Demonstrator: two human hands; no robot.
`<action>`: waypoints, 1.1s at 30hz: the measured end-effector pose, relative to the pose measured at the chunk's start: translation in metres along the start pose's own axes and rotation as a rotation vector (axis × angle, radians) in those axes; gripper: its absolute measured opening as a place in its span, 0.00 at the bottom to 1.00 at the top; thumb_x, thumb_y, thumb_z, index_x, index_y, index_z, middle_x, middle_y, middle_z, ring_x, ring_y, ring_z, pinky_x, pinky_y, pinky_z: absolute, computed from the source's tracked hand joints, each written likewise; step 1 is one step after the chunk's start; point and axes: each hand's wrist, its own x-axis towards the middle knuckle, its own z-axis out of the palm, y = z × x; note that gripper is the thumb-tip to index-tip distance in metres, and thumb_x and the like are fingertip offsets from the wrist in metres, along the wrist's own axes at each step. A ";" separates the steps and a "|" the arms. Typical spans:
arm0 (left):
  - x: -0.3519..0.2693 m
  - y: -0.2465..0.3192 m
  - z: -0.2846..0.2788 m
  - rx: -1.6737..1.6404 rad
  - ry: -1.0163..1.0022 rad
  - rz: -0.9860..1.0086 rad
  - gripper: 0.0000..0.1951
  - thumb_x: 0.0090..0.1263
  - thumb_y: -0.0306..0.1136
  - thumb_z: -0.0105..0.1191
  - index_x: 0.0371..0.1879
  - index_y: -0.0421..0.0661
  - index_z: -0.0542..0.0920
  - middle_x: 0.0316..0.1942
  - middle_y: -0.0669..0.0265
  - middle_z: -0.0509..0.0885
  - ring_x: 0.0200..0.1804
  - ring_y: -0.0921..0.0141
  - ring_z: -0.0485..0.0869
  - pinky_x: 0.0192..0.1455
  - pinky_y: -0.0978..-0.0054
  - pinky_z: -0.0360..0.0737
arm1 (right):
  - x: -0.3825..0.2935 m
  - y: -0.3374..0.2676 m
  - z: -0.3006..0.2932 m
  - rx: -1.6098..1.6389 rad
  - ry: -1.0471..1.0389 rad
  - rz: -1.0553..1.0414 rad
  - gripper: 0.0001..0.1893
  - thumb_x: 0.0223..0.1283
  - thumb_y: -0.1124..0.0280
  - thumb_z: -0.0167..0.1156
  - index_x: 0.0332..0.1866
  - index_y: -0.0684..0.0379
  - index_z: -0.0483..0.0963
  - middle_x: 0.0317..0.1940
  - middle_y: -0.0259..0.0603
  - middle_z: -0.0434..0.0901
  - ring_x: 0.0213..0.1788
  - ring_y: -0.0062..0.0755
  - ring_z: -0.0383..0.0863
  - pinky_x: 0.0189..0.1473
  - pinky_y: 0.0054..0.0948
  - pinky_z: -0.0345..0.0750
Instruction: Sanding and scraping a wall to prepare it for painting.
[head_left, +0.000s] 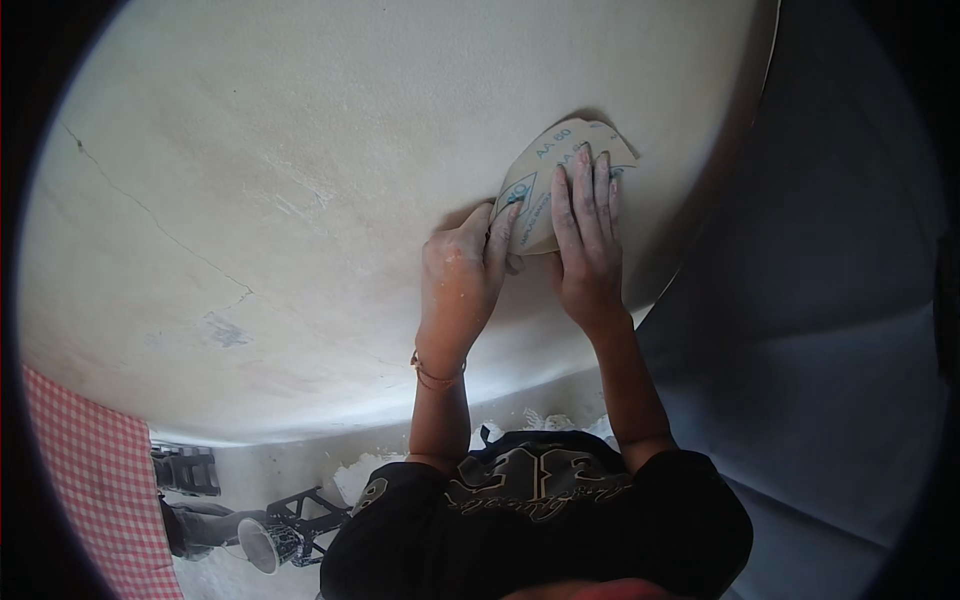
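A piece of sandpaper (536, 169), its printed tan backing facing me, lies against the pale plastered wall (337, 112). My left hand (465, 255) grips its lower left edge, thumb and fingers pinching the sheet. My right hand (589, 217) is laid over the sheet's right part, its fingers extended and pressing it to the wall; its thumb is mostly hidden. White dust covers the fingers of both hands. Some of the sheet's right side is covered by my fingers. A thin cord bracelet circles my left wrist.
A long crack (161, 225) and a grey patch (225, 330) mark the wall at left. Dark sheeting (795, 300) hangs at right. At lower left are a red-and-white checked cloth (105, 480), a bucket (262, 546) by a black step stool (307, 517), and another person's leg (206, 529).
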 end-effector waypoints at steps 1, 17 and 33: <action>0.000 0.000 0.000 -0.078 -0.077 -0.088 0.09 0.81 0.30 0.59 0.41 0.36 0.87 0.24 0.55 0.87 0.29 0.55 0.88 0.36 0.60 0.83 | 0.000 0.005 -0.001 -0.003 -0.029 -0.005 0.33 0.74 0.74 0.56 0.83 0.71 0.62 0.84 0.68 0.59 0.86 0.74 0.55 0.84 0.70 0.55; -0.007 0.011 0.007 -0.112 -0.190 -0.113 0.11 0.83 0.33 0.58 0.42 0.39 0.88 0.16 0.61 0.83 0.19 0.60 0.85 0.29 0.62 0.81 | -0.026 -0.019 -0.017 0.051 0.046 0.173 0.28 0.72 0.84 0.54 0.76 0.60 0.77 0.81 0.60 0.68 0.82 0.63 0.69 0.77 0.56 0.75; -0.006 0.024 0.026 -0.090 -0.163 -0.067 0.10 0.83 0.28 0.57 0.47 0.34 0.88 0.28 0.49 0.87 0.22 0.60 0.85 0.29 0.63 0.80 | -0.013 -0.012 -0.041 0.176 0.034 0.214 0.30 0.70 0.86 0.52 0.73 0.53 0.81 0.81 0.56 0.71 0.82 0.63 0.69 0.80 0.58 0.71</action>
